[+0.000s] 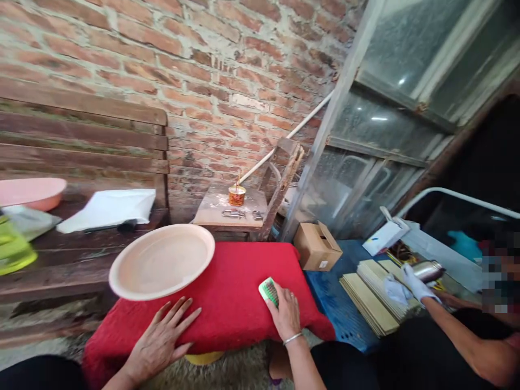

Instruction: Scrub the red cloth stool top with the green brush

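Four fingers of the left hand (164,327) are spread apart on the red cloth (244,265), probably to steady it. On its right half, the brush (268,291) is clamped by the right hand (287,313), its long axis slanted, free end pointed far left. The basin (154,292) is set far left, presumably within reach.

1 red-and-yellow tub (236,197) stands on a chair (209,210) near the brick wall (134,49).

Left hand (166,327): spread on near-left part of red cloth (233,309). Right hand (287,317): holding brush (268,291) at cloth's right side. Basin (160,296): on cloth's far-left corner. Cardboard box (312,249): beside cloth's far-right corner.
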